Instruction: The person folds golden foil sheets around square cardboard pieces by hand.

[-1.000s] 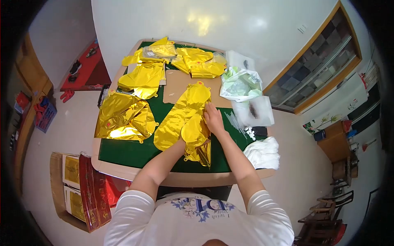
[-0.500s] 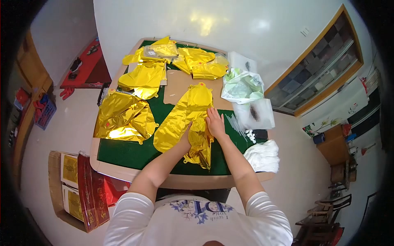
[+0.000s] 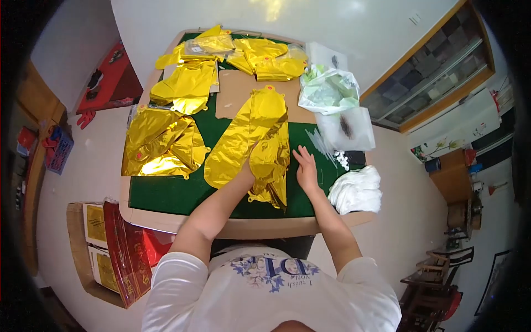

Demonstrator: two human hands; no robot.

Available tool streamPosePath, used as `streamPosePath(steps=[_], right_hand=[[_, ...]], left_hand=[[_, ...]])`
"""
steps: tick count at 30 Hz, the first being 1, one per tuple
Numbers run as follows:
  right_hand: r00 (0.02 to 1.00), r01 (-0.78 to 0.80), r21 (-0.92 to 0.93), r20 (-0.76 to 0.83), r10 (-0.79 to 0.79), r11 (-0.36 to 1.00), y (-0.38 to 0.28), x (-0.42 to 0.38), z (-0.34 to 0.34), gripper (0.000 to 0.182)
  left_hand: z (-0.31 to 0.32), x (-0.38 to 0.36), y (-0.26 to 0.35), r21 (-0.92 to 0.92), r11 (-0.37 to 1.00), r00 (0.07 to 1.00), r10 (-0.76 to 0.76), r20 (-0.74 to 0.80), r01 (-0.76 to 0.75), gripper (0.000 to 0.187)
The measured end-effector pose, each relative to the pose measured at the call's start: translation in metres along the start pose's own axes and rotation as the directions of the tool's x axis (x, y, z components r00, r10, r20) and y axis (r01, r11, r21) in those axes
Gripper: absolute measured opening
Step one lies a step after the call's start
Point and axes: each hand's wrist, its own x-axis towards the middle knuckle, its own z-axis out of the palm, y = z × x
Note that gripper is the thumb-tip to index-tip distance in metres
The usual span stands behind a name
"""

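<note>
A gold foil sheet (image 3: 235,138), flat and creased with a small red spot at its top, lies at the middle of the green-topped table (image 3: 166,199). My left hand (image 3: 250,169) reaches under a folded flap of this foil, and its fingers are hidden there. Just right of the foil, my right hand (image 3: 306,167) rests over the green cloth with its fingers apart, holding nothing. More gold foil (image 3: 163,143) lies to the left, with further foil pieces (image 3: 188,86) behind it.
A brown cardboard sheet (image 3: 235,94) lies behind the foil. Along the right side are a plastic bag (image 3: 329,91), a clear packet (image 3: 345,130), small white pieces (image 3: 342,160) and a white cloth bundle (image 3: 357,191). An open carton (image 3: 80,243) stands on the floor at left.
My right hand has come off the foil and moved right onto the green cloth. My left hand has gone further under the flap. The whole view has shifted slightly.
</note>
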Motion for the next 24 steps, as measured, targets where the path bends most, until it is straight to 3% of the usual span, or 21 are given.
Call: streamPosePath(steps=[4, 5, 6, 7, 9, 10, 12, 15, 18, 22, 24], right_hand=[[0.998, 0.056, 0.018, 0.004, -0.056, 0.998, -0.017, -0.027, 0.0, 0.054], [0.998, 0.067, 0.012, 0.009, -0.067, 0.998, -0.02, -0.03, 0.0, 0.055], [0.997, 0.079, 0.005, 0.014, -0.079, 0.997, -0.022, -0.031, -0.001, 0.056], [0.996, 0.09, 0.009, 0.01, -0.09, 0.996, -0.024, -0.032, 0.0, 0.057], [0.996, 0.092, 0.012, 0.008, -0.092, 0.996, -0.027, -0.034, -0.001, 0.058], [0.995, 0.095, 0.015, 0.007, -0.095, 0.995, -0.029, -0.034, -0.002, 0.059], [0.995, 0.094, 0.004, 0.023, -0.094, 0.996, -0.032, -0.034, -0.003, 0.06], [0.994, 0.104, -0.036, 0.046, -0.103, 0.994, -0.035, -0.034, -0.005, 0.061], [0.992, 0.126, -0.072, 0.042, -0.123, 0.989, -0.036, -0.035, -0.004, 0.06], [0.993, 0.122, -0.105, 0.012, -0.122, 0.987, -0.037, -0.036, -0.001, 0.057], [0.992, 0.126, -0.109, -0.003, -0.127, 0.986, -0.037, -0.036, 0.001, 0.055]], left_hand=[[-0.001, 0.002, 0.007, 0.157, 0.988, 1.0, -0.002, -0.02, 0.005, 0.058], [0.001, 0.002, 0.02, 0.85, 0.525, 0.989, -0.096, 0.11, -0.043, 0.061], [0.004, 0.003, 0.033, 0.936, -0.292, 0.96, -0.251, 0.123, -0.197, 0.064], [0.001, 0.002, 0.029, 0.935, -0.293, 0.96, -0.251, 0.125, -0.198, 0.064], [-0.005, 0.001, 0.02, 0.993, -0.067, 0.951, -0.301, 0.073, -0.097, 0.077], [0.001, 0.002, 0.034, 0.993, -0.068, 0.951, -0.301, 0.073, -0.097, 0.077], [0.022, 0.006, 0.078, 0.993, 0.029, 0.903, -0.42, -0.093, 0.115, 0.091], [0.003, 0.0, 0.036, 0.997, 0.073, 0.951, -0.309, -0.014, 0.039, 0.093], [0.013, 0.001, 0.06, 0.994, 0.076, 0.95, -0.309, -0.056, 0.084, 0.089], [0.007, 0.0, 0.042, 0.985, 0.14, 0.948, -0.314, -0.049, 0.097, 0.088], [0.005, 0.006, 0.043, 0.987, 0.146, 0.907, -0.422, 0.0, 0.067, 0.086]])
